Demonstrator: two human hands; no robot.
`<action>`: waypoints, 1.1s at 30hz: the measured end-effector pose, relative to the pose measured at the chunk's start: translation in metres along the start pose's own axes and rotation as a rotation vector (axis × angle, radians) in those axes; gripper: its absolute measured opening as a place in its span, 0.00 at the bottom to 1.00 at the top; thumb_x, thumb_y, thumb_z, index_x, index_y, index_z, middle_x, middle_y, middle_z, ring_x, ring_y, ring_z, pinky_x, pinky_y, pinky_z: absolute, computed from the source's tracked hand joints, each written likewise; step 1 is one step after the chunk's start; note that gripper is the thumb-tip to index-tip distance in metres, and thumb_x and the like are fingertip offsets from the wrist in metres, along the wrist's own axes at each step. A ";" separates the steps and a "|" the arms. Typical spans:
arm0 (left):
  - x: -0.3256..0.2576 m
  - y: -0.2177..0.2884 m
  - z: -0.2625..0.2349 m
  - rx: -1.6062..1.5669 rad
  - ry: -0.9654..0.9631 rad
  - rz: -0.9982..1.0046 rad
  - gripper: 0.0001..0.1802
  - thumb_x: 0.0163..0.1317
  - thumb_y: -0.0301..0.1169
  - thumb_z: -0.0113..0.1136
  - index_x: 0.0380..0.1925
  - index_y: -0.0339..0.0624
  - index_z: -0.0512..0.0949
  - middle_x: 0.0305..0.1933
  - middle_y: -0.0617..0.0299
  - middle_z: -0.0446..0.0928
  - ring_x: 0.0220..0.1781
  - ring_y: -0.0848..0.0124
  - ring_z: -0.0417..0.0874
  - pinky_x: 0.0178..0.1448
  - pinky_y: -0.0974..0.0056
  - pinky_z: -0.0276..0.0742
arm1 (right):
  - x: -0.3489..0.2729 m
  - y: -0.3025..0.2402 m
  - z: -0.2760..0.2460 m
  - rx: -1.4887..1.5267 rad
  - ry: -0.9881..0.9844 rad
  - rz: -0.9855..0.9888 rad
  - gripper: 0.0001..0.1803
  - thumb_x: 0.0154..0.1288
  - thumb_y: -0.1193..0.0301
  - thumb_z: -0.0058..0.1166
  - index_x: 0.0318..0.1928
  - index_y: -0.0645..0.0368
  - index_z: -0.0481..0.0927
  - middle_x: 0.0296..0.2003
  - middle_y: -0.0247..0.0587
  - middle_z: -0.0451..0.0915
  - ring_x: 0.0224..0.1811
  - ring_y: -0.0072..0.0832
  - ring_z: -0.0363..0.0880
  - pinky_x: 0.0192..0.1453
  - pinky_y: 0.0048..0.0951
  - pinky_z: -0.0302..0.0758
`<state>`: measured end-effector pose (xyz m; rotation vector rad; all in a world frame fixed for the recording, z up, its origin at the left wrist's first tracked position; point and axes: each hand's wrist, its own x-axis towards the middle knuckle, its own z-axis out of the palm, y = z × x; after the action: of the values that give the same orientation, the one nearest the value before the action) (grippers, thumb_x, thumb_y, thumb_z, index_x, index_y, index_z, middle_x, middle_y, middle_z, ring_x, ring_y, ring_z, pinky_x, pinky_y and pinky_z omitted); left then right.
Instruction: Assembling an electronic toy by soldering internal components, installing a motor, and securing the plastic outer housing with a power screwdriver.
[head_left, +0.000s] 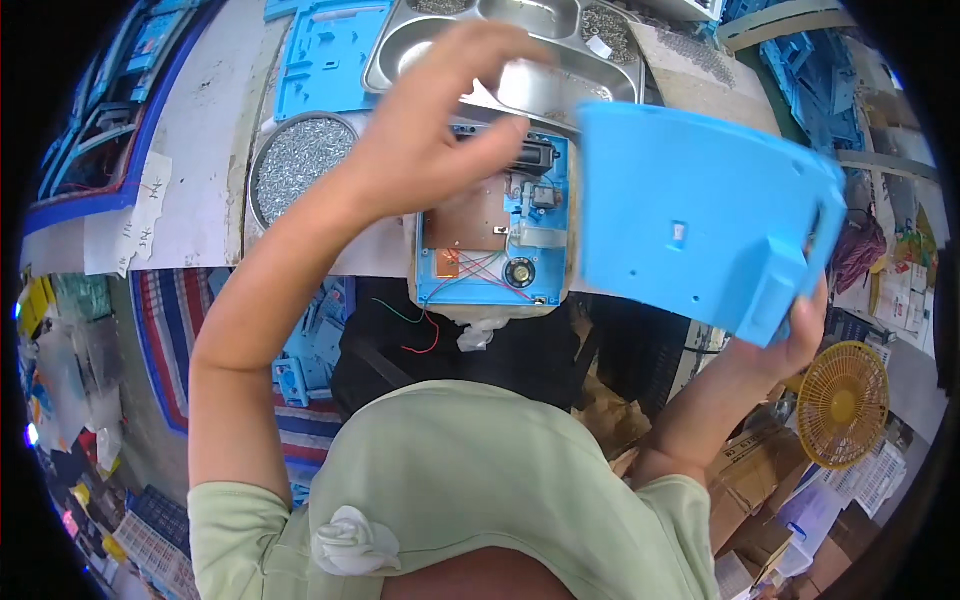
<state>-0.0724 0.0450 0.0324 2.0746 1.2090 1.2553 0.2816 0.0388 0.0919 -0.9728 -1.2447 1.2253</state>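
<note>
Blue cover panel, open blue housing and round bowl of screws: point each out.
Blue cover panel [690, 215], head view: middle of its flat face.
Open blue housing [545, 235], head view: right inner wall beside the wiring.
Round bowl of screws [297, 165], head view: the heap of screws inside.

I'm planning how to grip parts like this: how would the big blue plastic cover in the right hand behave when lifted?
The blue plastic cover looks stiff: it keeps its shape though the right hand grips only one corner. It probably is light for its size, being a thin shell. Its smooth surface may be slippery.
</note>
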 end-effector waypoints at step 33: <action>-0.103 0.052 0.021 -0.028 0.028 -0.613 0.35 0.62 0.29 0.71 0.70 0.40 0.70 0.24 0.65 0.68 0.25 0.75 0.68 0.31 0.68 0.69 | -0.033 0.089 0.076 -0.930 -0.552 -0.219 0.27 0.70 0.68 0.62 0.67 0.58 0.74 0.24 0.45 0.80 0.23 0.39 0.80 0.29 0.39 0.73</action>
<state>-0.0521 -0.0679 0.0084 1.4855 1.6556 0.9949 0.1977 0.0106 0.0085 -1.1144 -2.4039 0.7253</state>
